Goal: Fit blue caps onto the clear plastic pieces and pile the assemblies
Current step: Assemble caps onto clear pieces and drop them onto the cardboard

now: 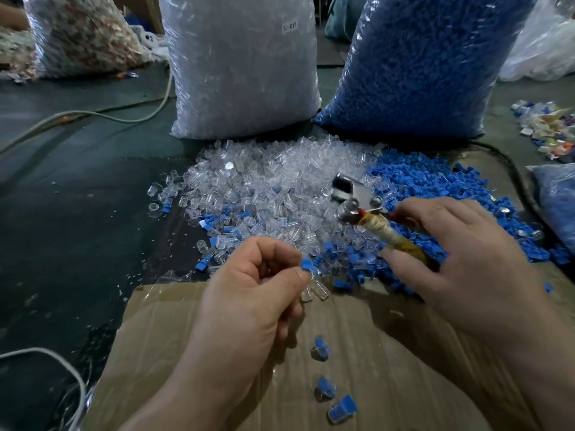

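The left hand [249, 293] pinches a blue cap [306, 264] between the thumb and the first finger, with the other fingers curled in. I cannot tell if a clear piece is already joined to it. The right hand [460, 259] holds a tool [373, 219] by its wrapped handle, between the thumb and the fingers. The metal head of the tool points up and left, above the place where the two piles meet. Under both hands lies a flat cardboard [217, 353]. Three assemblies [325, 388] lie on it near the left wrist, each one clear with a blue cap, and they are a little apart from each other. Two loose clear pieces [317, 290] lie at the far edge of the cardboard, just beside the left thumb. Behind the cardboard, on the dark floor, is a clear pile [264, 181], and on its right side a cap pile [435, 188]; where they touch, the pieces are mixed. Behind the piles stand two full plastic bags. The clear bag [239, 66] holds clear pieces and has a small label, and the blue bag [420, 63] holds blue caps. Far left, a third bag [81, 35] holds pieces of mixed colour. A cable [93, 113] runs over the floor at the left.
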